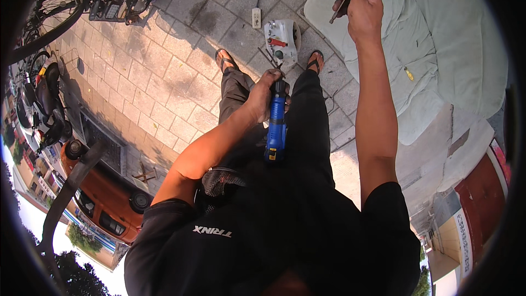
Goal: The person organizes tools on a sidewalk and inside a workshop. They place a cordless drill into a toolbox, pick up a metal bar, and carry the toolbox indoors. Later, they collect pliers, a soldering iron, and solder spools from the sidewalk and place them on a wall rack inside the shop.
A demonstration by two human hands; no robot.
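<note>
My left hand [265, 97] is closed round the black neck of a blue cordless power tool [275, 140]. The tool points away from me, with its blue body hanging close to my waist. My right hand [364, 11] is raised at the far right, above a pale green cloth. Its fingers pinch a thin metal rod [341, 10], which slants down to the left; what kind of tool it belongs to I cannot make out. Just beyond the power tool's head, a whitish plastic container [296, 28] on the paving holds several tools, including a red-handled one [277, 43].
The pale green cloth [438, 27] covers the ground at the right, with a small yellow-handled tool [409, 73] lying on it. A white power strip [256, 17] with a cable lies beyond my feet. A bicycle [71, 19], motorbikes [49, 98] and an orange car [112, 197] stand left.
</note>
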